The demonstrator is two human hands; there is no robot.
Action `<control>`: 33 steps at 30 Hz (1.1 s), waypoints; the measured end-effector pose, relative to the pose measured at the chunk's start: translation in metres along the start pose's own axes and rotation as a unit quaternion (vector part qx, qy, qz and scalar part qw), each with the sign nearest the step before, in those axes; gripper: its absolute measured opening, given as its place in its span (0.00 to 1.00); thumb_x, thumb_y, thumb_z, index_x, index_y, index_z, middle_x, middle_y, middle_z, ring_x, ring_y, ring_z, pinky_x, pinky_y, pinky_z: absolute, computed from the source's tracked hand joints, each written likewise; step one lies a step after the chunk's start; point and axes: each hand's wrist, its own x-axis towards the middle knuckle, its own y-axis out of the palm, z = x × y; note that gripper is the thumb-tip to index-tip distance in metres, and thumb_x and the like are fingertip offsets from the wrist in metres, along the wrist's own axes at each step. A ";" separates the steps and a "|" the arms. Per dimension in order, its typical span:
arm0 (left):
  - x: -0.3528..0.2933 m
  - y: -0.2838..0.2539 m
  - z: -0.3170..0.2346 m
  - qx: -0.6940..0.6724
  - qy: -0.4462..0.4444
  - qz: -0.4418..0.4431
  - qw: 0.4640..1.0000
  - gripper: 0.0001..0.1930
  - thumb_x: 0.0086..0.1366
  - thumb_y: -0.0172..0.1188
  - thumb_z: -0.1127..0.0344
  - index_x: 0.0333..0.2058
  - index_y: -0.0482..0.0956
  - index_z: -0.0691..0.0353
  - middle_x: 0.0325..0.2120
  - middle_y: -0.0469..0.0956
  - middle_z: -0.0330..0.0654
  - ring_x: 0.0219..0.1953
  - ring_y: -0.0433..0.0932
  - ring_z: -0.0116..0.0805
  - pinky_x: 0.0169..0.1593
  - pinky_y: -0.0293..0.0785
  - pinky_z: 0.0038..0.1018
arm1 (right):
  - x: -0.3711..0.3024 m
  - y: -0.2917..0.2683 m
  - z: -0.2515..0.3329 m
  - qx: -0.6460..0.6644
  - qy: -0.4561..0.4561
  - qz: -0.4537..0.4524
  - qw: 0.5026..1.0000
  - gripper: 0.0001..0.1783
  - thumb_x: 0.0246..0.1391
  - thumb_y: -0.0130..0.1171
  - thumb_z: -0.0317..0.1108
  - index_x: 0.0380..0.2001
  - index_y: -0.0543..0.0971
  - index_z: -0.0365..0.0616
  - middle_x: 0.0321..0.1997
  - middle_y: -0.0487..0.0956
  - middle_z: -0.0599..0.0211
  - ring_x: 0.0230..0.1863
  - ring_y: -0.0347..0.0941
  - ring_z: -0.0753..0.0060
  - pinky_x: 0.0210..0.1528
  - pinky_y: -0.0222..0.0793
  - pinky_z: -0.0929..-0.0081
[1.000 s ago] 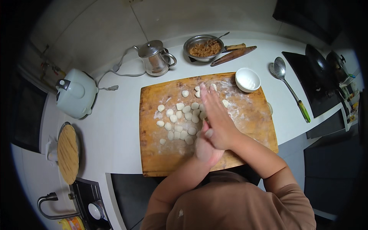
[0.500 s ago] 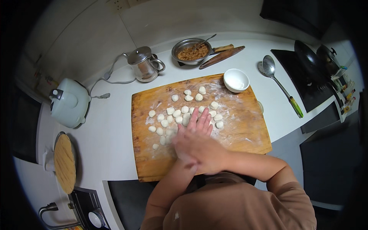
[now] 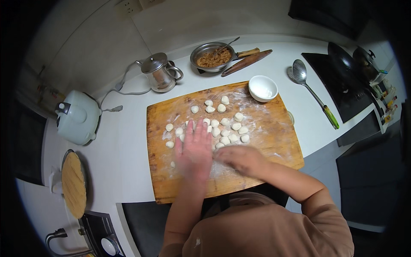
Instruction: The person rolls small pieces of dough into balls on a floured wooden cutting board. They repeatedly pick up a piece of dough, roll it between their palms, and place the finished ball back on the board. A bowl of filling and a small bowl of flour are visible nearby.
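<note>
Small white dough pieces (image 3: 225,140) lie scattered over a floured wooden board (image 3: 274,141). My left hand (image 3: 195,150) rests palm down over the left part of the group, its fingers stretched out and slightly apart, hiding some pieces under them. Beside it on the right, my right hand (image 3: 243,160) hovers low by the near edge of the group. Its fingers are smeared by motion, so I cannot make out whether they hold anything. A white bowl (image 3: 263,88) stands on the board's far right corner.
Behind the board are a metal kettle (image 3: 162,73), a pan of brown filling (image 3: 212,58) with a spoon in it, and a dark wooden rolling pin (image 3: 247,63). A slotted skimmer (image 3: 314,94) lies to the right. At the left stand a pale appliance (image 3: 78,117) and a round board (image 3: 73,184).
My hands, overlapped over the dough pieces before, have come apart. The left has shifted a little left; the right has moved right and nearer, uncovering pieces in the middle.
</note>
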 end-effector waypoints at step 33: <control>-0.035 -0.084 -0.067 0.347 0.080 -0.056 0.933 0.12 0.61 0.56 0.84 0.44 0.76 0.69 0.39 0.80 0.46 0.40 0.80 0.31 0.46 0.76 0.24 | 0.095 0.019 -0.011 0.207 0.225 -0.014 0.952 0.12 0.51 0.64 0.22 0.41 0.80 0.39 0.36 0.81 0.67 0.35 0.76 0.77 0.41 0.73 0.82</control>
